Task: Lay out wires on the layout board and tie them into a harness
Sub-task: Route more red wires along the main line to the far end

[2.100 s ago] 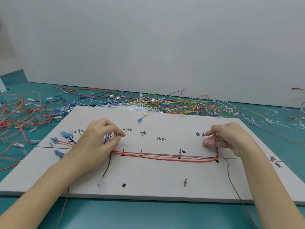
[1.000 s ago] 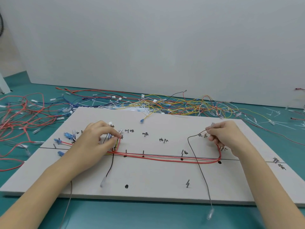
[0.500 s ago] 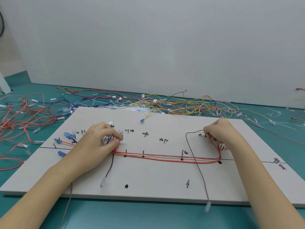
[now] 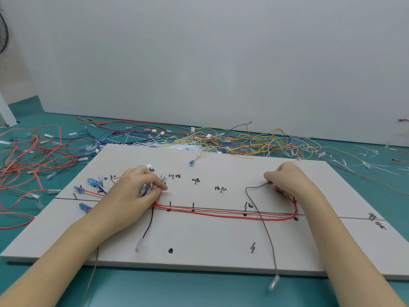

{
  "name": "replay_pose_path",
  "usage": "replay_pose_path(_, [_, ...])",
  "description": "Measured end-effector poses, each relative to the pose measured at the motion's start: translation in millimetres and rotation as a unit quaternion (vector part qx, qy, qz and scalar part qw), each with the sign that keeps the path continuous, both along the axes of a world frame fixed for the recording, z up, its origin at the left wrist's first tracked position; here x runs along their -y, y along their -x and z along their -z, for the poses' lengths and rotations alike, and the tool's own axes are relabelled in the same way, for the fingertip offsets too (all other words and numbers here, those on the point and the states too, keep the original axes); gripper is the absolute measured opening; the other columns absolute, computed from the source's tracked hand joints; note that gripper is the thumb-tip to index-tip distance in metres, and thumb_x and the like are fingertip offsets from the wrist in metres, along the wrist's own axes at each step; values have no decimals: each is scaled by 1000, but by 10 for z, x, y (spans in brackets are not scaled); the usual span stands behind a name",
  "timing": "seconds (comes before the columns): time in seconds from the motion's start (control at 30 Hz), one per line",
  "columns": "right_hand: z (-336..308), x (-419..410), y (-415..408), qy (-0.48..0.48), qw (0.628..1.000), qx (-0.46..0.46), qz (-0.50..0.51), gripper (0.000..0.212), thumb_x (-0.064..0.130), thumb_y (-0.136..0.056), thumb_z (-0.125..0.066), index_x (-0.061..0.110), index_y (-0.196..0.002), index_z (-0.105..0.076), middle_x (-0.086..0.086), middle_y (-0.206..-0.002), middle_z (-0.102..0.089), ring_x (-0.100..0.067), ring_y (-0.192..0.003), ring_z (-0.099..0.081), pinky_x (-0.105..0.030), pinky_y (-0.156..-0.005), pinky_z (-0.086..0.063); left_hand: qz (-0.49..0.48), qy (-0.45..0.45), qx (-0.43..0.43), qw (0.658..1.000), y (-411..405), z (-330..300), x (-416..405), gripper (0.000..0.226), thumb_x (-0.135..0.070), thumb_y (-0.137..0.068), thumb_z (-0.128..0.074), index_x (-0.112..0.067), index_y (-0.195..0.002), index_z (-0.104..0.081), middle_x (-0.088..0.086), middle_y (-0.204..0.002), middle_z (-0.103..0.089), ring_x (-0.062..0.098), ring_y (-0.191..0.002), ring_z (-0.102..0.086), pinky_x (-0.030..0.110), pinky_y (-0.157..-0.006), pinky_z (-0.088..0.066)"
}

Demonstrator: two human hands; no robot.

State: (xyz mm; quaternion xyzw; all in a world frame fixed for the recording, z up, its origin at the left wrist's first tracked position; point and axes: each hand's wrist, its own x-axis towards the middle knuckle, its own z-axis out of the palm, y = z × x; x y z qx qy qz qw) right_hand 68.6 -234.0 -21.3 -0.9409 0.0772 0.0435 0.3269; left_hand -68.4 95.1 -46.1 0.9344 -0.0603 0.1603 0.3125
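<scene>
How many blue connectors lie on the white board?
4. Three blue connectors sit left of the left hand: a far one, a middle one, a near one. A fourth lies near the far edge, on a yellow wire. Others may be hidden.

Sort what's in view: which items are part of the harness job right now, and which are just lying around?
In use:
pale grey layout board
red wire bundle along its line
thin black wire, pinched by right hand
left hand, gripping bundle's left bend

Lying about:
tangled loose coloured wires
white cable ties on teal table
</scene>
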Motion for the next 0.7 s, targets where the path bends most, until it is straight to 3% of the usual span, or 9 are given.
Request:
replay_pose_path(0.17, [29,-86,59,95,995,9,-20,24,25,-82,-59,13,-69,-43,-6,-69,-48,-28,-74,-49,-27,-53,-31,3,-3,2,1000,16,1,17,29,-12,-90,-64,-41,-85,-67,-18,-96,-56,9,-101,-47,23,-81,-31])
replay_pose_path(0.23, [39,-141,90,121,992,16,-13,21,28,-83,-58,9,-89,-50,-9,-85,-53,-33,-92,-55,-29,-65,-39,2,-3,4,1000,20,1,23,29,-11,-89,-64,-39,-86,-68,-18,-96,-56,10,-101,-47,24,-82,-31])
replay_pose_path(0.33, [37,-220,126,157,988,9,13,47,30,-86,-55,5,-122,-43,-13,-118,-56,-34,-116,-52,-33,-81,-39,0,-1,3,1000,21,2,26,27,-11,-89,-64,-37,-86,-69,-16,-96,-56,11,-101,-47,25,-83,-31])
replay_pose_path(0.57, [82,-386,218,217,976,15,23,54,36,-86,-50,7,-129,-34,-12,-125,-54,-30,-117,-51,-33,-76,-33,-1,0,0,1000,17,12,14,25,-12,-90,-63,-36,-88,-70,-17,-96,-55,9,-100,-46,25,-83,-32])
replay_pose_path(0.7, [98,-438,281,225,974,3,14,59,37,-88,-48,5,-136,-33,-16,-134,-44,-32,-123,-46,-34,-84,-36,0,-2,0,1000,12,21,10,24,-13,-90,-63,-36,-88,-70,-17,-96,-56,9,-100,-47,25,-84,-33])
